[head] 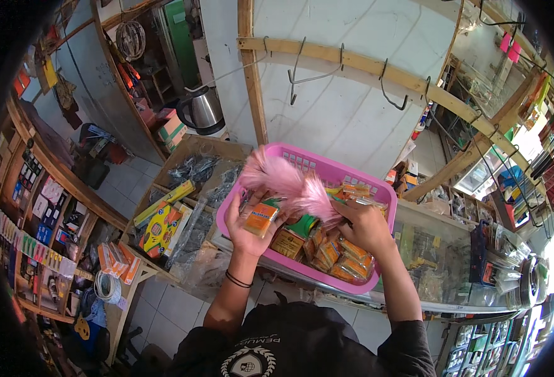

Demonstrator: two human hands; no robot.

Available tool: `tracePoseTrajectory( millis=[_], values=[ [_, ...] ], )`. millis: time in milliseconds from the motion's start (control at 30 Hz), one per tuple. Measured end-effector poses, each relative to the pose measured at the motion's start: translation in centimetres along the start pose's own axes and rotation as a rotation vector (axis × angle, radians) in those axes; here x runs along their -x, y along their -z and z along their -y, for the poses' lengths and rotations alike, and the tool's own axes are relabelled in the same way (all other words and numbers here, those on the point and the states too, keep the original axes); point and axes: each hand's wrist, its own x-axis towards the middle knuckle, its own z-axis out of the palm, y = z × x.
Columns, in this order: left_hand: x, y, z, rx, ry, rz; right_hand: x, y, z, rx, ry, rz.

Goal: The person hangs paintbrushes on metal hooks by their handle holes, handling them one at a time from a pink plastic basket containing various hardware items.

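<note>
My left hand [246, 241] is palm up over the left side of a pink plastic basket [383, 186]. On its palm and fingers rests a small orange packet [261, 218] in clear wrap, bearing writing. My right hand [365, 225] grips the end of a fluffy pink duster [284, 178]; its handle cannot be seen. The duster stretches leftward across the basket and just above my left fingers. Inside the basket lie several similar orange packets [333, 254], a brown box [287, 244] with writing and a green round item [303, 226], partly hidden by the duster and hands.
The basket stands on a glass display counter [434, 264]. Left of it, a wooden compartment tray [189, 143] holds bagged goods and a yellow toy package [160, 231]. Behind are a steel kettle [206, 110] and wire hooks [300, 70] on a wooden rail.
</note>
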Motion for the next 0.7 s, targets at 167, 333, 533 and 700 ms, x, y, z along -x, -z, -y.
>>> tracePoseTrajectory(
  millis=[167,333,533,700],
  values=[
    [0.8,6.3,-0.7,-0.573,-0.077,-0.028,-0.4,-0.4,0.9,-0.070,0.200,0.139],
    [0.4,-2.9,0.7,-0.163,-0.181,-0.193,-0.7,-0.6,0.4,-0.039,0.017,0.068],
    [0.4,-1.5,0.3,-0.074,-0.100,-0.046,-0.2,-1.8,-0.2,-0.177,0.111,0.059],
    [0.3,-4.6,1.2,0.169,-0.079,-0.085,-0.2,-1.0,-0.4,-0.139,0.131,0.179]
  ],
)
